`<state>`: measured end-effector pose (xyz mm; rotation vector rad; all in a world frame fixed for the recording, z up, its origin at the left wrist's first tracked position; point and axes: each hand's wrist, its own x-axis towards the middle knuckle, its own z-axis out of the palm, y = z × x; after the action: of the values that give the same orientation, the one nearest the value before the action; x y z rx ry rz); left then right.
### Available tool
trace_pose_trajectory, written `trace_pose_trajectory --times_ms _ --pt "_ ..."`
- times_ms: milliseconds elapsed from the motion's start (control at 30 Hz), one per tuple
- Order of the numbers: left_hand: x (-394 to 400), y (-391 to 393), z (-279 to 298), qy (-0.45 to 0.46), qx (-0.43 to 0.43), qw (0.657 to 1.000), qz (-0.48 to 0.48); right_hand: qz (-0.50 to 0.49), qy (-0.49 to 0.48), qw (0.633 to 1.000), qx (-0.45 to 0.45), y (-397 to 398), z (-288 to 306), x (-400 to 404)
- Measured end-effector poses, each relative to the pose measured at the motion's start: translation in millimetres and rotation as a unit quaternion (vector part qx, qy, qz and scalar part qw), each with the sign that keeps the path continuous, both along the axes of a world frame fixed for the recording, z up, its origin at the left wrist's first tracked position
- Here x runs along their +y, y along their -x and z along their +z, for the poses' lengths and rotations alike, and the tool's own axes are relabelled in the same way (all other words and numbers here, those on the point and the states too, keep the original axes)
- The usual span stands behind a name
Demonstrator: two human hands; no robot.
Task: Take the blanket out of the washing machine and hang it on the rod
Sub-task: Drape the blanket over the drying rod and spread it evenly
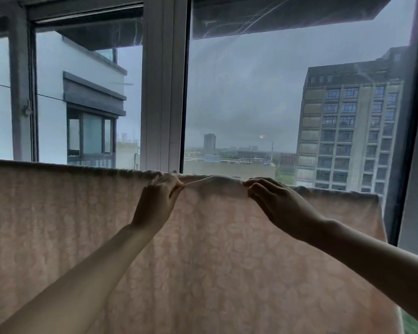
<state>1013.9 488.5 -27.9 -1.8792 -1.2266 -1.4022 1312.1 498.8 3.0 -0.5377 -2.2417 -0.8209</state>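
Two bare forearms reach up and forward from the lower corners of the view, both ending at the top edge of the blanket (203, 249). The left hand (155, 203) pinches a fold of the fabric between thumb and curled fingers just at the upper hem. The right hand (282, 206) does likewise a little way along, its fingers (253, 186) curled down over the hem and gripping it. Between the two hands the cloth is drawn into a small raised hump with a taut crease running across it.

The blanket is pale pink with a faint leaf-like pattern (the backlight makes the print hard to read). It hangs spread out like a curtain across nearly the whole width of the view, its top edge running in a long line from the left border to a corner at the right, where it drops away. Whatever it hangs over is hidden under the folded fabric.

Just behind it stands a window, with a pale upright frame post (164, 88) in the middle and a dark frame edge on the right. Through the glass, a white neighbouring building (82, 92) with a dark canopy sits at the left, and a tall block of flats (348, 131) rises at the right. Farther off lie low roofs, a distant tower and a grey overcast sky.
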Motion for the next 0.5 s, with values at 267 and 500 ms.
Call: trace_pose_trajectory --times_ms 267,500 --pt "-14 10 -12 0.001 0.04 0.996 0.084 0.013 -0.007 0.997 -0.069 17 12 -13" --pt "-21 7 -13 -0.001 0.046 0.993 0.105 0.033 -0.031 0.998 -0.036 41 40 3"
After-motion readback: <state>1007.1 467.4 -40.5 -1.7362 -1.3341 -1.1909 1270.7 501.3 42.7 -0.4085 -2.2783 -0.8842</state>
